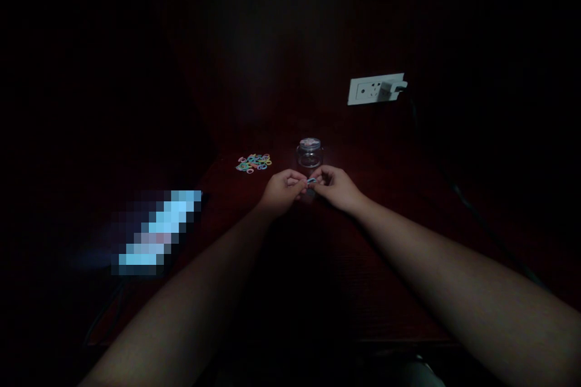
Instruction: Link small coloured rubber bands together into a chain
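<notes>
Between the fingertips of both hands is a small light-blue hair tie (311, 181). My left hand (284, 187) pinches its left side, and my right hand (334, 184) pinches the right side. Just behind my hands stands a clear lidded jar (310, 154), with a pale pattern on its top; its lower part is partly hidden. Left of the jar lies a loose pile of hair ties (254, 162) in pink, yellow, green and blue. What the jar holds is too dark to make out.
A lit, pixelated screen (166, 233) lies on the left of the dark red table (381, 266), with a cable below it. A white wall socket (376, 89) with a plug in it is at the back right. Another cable (494, 233) runs along the right.
</notes>
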Motion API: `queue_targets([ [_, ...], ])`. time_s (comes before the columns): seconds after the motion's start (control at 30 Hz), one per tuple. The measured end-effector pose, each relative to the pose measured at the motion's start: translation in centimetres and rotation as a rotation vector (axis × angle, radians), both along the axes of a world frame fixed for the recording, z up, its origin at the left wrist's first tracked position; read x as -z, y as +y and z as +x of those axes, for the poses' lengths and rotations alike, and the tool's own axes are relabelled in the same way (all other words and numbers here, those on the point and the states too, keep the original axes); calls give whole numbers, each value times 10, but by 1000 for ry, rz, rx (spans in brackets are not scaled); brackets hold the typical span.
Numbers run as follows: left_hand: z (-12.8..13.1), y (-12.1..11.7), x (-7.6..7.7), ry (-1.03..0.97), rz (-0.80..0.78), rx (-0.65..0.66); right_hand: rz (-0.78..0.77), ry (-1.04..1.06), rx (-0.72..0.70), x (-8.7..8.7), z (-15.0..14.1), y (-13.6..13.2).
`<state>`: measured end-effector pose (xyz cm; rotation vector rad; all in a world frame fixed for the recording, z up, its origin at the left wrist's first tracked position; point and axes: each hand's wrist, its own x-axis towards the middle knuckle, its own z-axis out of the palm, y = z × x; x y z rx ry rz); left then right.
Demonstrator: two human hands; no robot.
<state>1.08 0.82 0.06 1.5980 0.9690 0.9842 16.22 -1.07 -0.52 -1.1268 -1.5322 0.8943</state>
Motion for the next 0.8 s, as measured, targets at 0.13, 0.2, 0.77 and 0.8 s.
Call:
queue_targets([
  [0.13,-1,1,0,-30,34,-10,-7,-39,48,-5,0,-3],
  [0.2,-1,1,0,-35,42,-9,5,-85,82,-6,1,-4],
  [0.77,-1,1,0,34,48,5,55,-174,72,-4,2,-3],
  [0.8,-1,1,0,40,54,9,53,-171,70,-4,2,-3],
])
